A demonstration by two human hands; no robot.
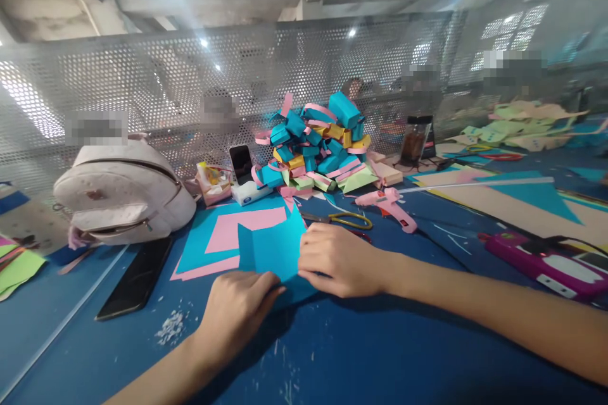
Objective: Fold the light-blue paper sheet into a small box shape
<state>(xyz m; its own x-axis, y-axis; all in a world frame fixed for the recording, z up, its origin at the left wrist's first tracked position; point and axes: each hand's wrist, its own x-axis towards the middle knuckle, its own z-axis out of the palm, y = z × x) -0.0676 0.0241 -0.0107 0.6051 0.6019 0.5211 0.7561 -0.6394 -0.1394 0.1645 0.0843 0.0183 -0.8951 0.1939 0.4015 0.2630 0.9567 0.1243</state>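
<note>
A creased sheet of blue paper is between my hands, its sides bent upward. My left hand has its fingers closed on the near left edge. At the right side, my right hand pinches the same sheet, with its fingertips partly hidden behind the paper and knuckles. Beneath and behind the folded sheet lie flat pink paper and blue paper. Scissors with yellow handles rest just beyond my right hand. A pink glue gun lies farther right, a clear glue stick in its back.
A pile of folded blue, pink and yellow paper pieces stands at the back. To the left are a white backpack and a black phone. A purple power strip lies at right. White scraps dot the blue table.
</note>
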